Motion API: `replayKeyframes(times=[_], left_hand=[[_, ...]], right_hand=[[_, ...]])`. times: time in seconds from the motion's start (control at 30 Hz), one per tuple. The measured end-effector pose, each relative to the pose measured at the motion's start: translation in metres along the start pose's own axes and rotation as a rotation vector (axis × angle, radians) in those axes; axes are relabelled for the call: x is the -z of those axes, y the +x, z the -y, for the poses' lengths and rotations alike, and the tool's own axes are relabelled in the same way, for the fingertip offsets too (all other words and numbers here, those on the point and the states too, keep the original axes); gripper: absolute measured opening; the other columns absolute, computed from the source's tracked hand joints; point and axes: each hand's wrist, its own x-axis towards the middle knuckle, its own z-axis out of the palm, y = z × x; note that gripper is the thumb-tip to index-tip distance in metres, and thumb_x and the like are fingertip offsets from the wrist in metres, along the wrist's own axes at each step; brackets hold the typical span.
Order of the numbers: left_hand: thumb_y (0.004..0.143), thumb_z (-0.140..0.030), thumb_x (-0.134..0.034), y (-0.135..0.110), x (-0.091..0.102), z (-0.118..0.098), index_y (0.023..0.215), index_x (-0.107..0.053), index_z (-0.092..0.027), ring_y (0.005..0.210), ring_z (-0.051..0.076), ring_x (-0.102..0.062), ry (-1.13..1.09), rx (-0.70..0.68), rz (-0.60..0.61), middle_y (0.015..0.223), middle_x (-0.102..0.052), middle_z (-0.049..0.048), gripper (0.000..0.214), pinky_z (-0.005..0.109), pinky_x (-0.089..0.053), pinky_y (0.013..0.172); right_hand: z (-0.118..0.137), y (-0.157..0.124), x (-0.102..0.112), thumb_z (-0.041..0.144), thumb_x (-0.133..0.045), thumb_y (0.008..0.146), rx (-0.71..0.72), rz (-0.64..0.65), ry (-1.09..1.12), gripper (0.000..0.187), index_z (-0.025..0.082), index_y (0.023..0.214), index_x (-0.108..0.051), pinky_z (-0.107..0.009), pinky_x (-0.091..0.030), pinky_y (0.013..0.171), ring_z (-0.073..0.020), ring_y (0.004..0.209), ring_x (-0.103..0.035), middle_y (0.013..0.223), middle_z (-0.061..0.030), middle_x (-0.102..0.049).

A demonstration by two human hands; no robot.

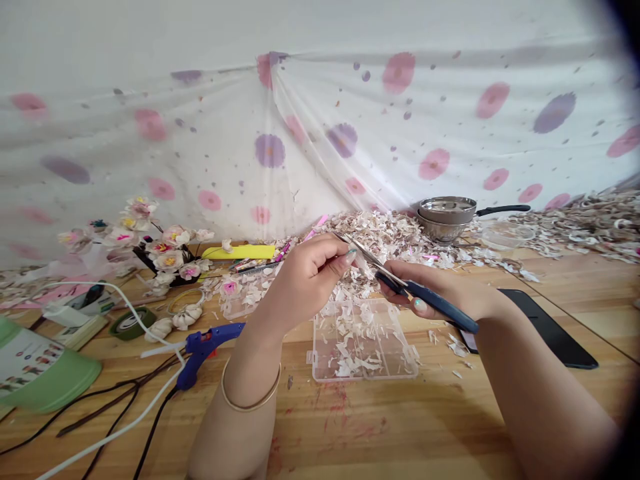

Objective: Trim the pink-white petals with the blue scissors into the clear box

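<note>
My right hand (435, 287) is closed around the dark blue handles of a pair of scissors (440, 308), whose blades point up and to the left. Facing it, my left hand (315, 273) pinches a small white papery piece (361, 264) between thumb and fingertips, beside the scissor blades. Whether the blades touch the piece I cannot tell. Below both hands lies a clear plastic compartment box (316, 357) with white papery scraps (345, 353) in it. A large heap of similar scraps (373, 230) rises behind my hands.
On the left are a blue glue gun (200, 350) with cords, a green container (45, 367), green tape (131, 324), garlic bulbs (186, 317) and handmade flowers (170, 257). Metal bowls (445, 217) stand at the back right. A black phone (550, 330) lies near my right forearm.
</note>
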Motion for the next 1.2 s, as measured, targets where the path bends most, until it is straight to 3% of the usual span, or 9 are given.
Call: replayKeyframes(times=[0.63, 0.83, 1.2], left_hand=[[0.091, -0.018, -0.055, 0.0018, -0.0013, 0.0031, 0.076, -0.064, -0.016, 0.066, 0.012, -0.052, 0.021, 0.036, 0.006, 0.073, -0.060, 0.0008, 0.018, 0.025, -0.041, 0.060], [0.090, -0.021, -0.056, 0.0018, -0.0014, 0.0047, 0.075, -0.064, -0.016, 0.068, 0.013, -0.054, 0.000, 0.057, 0.014, 0.073, -0.060, 0.0010, 0.017, 0.026, -0.042, 0.062], [0.087, -0.025, -0.056, 0.0010, -0.0001, 0.0067, 0.078, -0.068, -0.016, 0.064, 0.013, -0.052, -0.075, 0.162, 0.054, 0.072, -0.061, 0.0015, 0.018, 0.025, -0.041, 0.058]], right_hand=[[0.0062, 0.0041, -0.0001, 0.073, -0.052, 0.083, -0.029, -0.008, 0.004, 0.054, 0.020, 0.086, -0.048, -0.028, -0.034, 0.062, -0.0144, 0.066, -0.037, 0.075, 0.0015, -0.040], [0.0020, 0.0023, 0.0032, 0.060, -0.060, 0.084, -0.098, -0.024, 0.016, 0.042, 0.019, 0.082, -0.048, -0.028, -0.037, 0.062, -0.0146, 0.069, -0.041, 0.077, 0.0003, -0.045], [0.0037, 0.0018, 0.0078, 0.060, -0.069, 0.075, -0.217, -0.039, 0.013, 0.045, 0.019, 0.079, -0.052, -0.026, -0.035, 0.057, -0.0149, 0.066, -0.044, 0.072, 0.0003, -0.051]])
